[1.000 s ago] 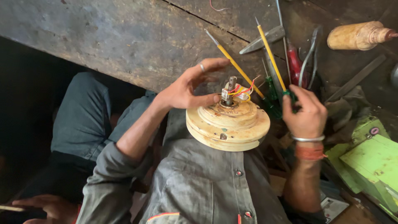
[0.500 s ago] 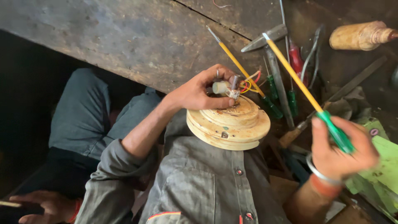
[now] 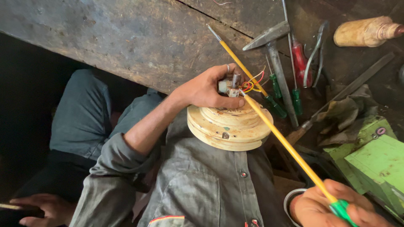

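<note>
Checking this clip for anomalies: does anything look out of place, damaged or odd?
Nothing looks damaged. Loose red and yellow wires stick out untidily atop the round cream housing, by the left hand. The right hand holds a long yellow screwdriver.

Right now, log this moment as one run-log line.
left hand: grip on small metal part atop cream round housing | right hand: grips long yellow screwdriver, tip at coloured wires | bench: hammer, pliers

Centre: round motor housing [image 3: 229, 126], left hand [image 3: 206, 90] on its top.
Lower right: right hand [image 3: 332, 208] gripping long screwdriver [image 3: 286, 145].
Upper right: hammer [image 3: 273, 50], pliers [image 3: 314, 52] on worktop [image 3: 126, 38].
</note>
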